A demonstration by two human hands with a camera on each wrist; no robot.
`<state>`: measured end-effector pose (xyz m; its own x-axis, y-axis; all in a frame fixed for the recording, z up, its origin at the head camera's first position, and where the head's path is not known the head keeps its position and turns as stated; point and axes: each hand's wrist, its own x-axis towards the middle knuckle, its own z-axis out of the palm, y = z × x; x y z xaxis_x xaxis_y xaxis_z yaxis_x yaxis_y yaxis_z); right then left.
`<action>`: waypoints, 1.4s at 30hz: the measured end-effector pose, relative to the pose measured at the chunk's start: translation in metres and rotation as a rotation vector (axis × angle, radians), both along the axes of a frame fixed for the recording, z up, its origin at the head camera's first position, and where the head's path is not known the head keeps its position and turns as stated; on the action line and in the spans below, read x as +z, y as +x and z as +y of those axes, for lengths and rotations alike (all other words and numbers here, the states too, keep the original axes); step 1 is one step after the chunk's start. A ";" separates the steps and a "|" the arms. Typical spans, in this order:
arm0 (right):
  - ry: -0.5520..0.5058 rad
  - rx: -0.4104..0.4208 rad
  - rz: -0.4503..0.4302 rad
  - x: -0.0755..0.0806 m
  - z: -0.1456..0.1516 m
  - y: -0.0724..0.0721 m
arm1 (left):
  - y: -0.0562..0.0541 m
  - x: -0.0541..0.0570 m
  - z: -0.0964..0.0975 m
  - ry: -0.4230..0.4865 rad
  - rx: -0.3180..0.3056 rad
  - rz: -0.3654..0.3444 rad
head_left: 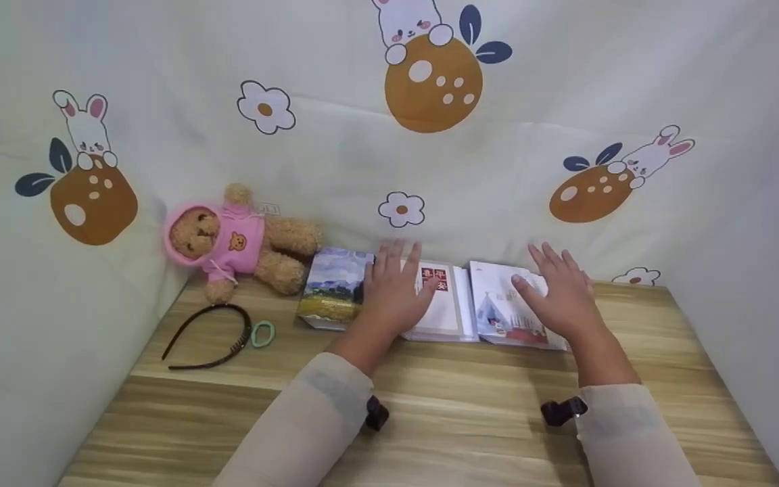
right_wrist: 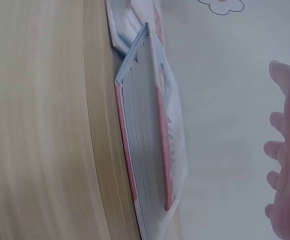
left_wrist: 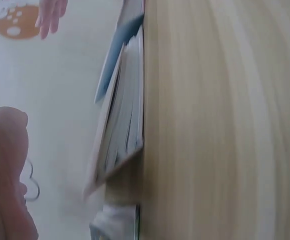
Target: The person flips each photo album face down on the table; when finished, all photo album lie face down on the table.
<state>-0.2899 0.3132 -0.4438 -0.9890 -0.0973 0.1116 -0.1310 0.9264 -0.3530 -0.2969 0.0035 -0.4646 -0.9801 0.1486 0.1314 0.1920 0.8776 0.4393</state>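
Three thick albums lie in a row near the back of the table. One has a painted landscape cover (head_left: 333,287), the middle album (head_left: 440,314) is pale with red squares, and the right album (head_left: 498,314) shows a blue tent. My left hand (head_left: 393,294) is spread over the left side of the middle album, fingers straight. Over the right side of the tent album is my right hand (head_left: 565,297), fingers extended and thumb apart. Both wrist views show a gap between the hands and the covers. Thick page edges of the tent album (right_wrist: 142,130) face the right wrist camera.
A teddy bear (head_left: 241,243) in a pink hoodie lies at the back left against the patterned cloth wall (head_left: 335,176). In front of it are a dark headband (head_left: 210,306) and a small green hair tie (head_left: 263,333). Wood-grain tabletop (head_left: 457,419) stretches toward the front.
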 end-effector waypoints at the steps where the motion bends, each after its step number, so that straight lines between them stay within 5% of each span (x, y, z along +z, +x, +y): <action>1: -0.020 0.005 0.004 -0.001 0.003 0.002 | 0.002 -0.001 0.007 0.035 -0.024 -0.004; 7: -0.205 0.004 -0.031 -0.005 0.021 0.015 | 0.018 -0.005 0.047 0.257 -0.127 -0.098; 15: -0.365 -0.015 -0.135 -0.019 0.039 0.021 | 0.028 -0.015 0.082 0.587 -0.134 -0.203; 25: -0.452 -0.011 -0.264 -0.044 0.048 0.019 | 0.030 -0.029 0.110 0.538 -0.129 -0.331; 35: -0.462 -0.045 -0.363 -0.047 0.047 0.017 | 0.030 -0.029 0.116 0.545 -0.075 -0.367; 42: -0.449 -0.056 -0.371 -0.045 0.050 0.019 | 0.033 -0.027 0.113 0.641 -0.150 -0.315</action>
<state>-0.2711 0.3629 -0.4889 -0.9721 -0.0671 -0.2246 0.1209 0.6776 -0.7254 -0.2642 0.1161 -0.4921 -0.9609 0.2728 -0.0476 0.0693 0.4033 0.9124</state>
